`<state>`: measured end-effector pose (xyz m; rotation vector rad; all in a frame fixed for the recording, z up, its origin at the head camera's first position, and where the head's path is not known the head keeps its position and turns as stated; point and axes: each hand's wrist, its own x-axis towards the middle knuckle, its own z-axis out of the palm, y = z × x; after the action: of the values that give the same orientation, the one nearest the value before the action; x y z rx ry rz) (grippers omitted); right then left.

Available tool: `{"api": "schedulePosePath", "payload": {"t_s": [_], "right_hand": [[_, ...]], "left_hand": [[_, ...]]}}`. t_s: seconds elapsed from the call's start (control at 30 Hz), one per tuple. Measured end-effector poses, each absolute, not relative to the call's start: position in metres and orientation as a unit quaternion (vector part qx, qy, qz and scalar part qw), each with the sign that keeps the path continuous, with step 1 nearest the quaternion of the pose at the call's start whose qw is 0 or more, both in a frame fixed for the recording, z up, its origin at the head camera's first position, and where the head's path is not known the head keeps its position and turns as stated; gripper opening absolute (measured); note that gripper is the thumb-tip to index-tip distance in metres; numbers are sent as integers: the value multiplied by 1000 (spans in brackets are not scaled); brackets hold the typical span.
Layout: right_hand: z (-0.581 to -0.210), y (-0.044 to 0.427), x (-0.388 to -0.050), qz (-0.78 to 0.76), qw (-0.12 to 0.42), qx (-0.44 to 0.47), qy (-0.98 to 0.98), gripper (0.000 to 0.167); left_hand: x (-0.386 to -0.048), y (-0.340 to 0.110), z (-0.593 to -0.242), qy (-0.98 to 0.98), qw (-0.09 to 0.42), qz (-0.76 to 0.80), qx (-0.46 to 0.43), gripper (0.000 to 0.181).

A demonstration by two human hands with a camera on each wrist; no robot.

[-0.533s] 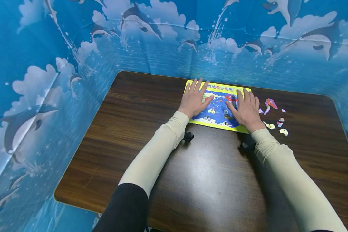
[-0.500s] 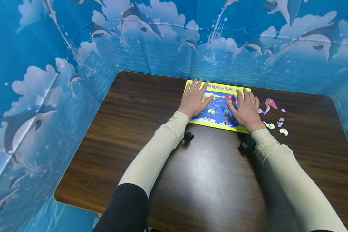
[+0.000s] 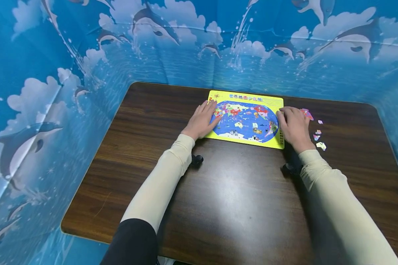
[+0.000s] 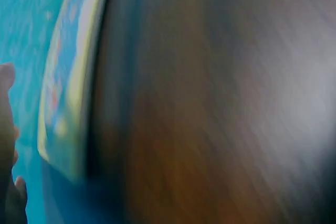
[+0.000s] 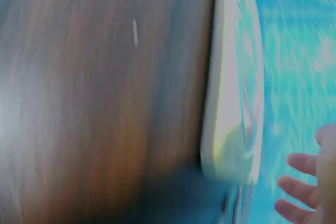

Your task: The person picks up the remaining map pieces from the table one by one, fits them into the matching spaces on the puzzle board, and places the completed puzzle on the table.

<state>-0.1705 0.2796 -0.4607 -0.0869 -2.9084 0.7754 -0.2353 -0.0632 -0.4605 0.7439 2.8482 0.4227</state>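
A yellow-rimmed world-map puzzle board (image 3: 272,144) lies flat near the back of the table, its blue map and Chinese title facing up. My left hand (image 3: 200,120) is at the board's left edge, fingers extended and overlapping the rim. At the board's right edge is my right hand (image 3: 295,127), with its thumb side nearest the rim; contact there is hard to tell. Spread fingers (image 5: 299,187) appear in the right wrist view. Beside that hand lie loose puzzle pieces, among them a red-pink one (image 3: 307,113), partly covered, and a cream one (image 3: 321,146). Both wrist views are blurred.
The dark wood table (image 3: 136,147) extends in front and to the left of the board. Behind it hangs a blue dolphin-print cloth (image 3: 185,62). Further small pieces (image 3: 316,137) lie to the right of my right hand.
My hands have moved apart, from over the map to the board's left and right edges. More of the map now shows. The right hand now covers some loose pieces.
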Motion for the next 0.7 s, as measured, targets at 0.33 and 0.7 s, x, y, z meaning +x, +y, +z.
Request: {"api": "schedulePosePath", "payload": {"t_s": [0.33,0.7], "right_hand": [[-464,386,-148,312,117,-228,-915,47],[-478,412,-153,314,34,-207,-926,50]], "left_hand": [[-226,-109,-482,931,142,171,291,66],[-224,-112,-487,931,134,165,298,67]]}}
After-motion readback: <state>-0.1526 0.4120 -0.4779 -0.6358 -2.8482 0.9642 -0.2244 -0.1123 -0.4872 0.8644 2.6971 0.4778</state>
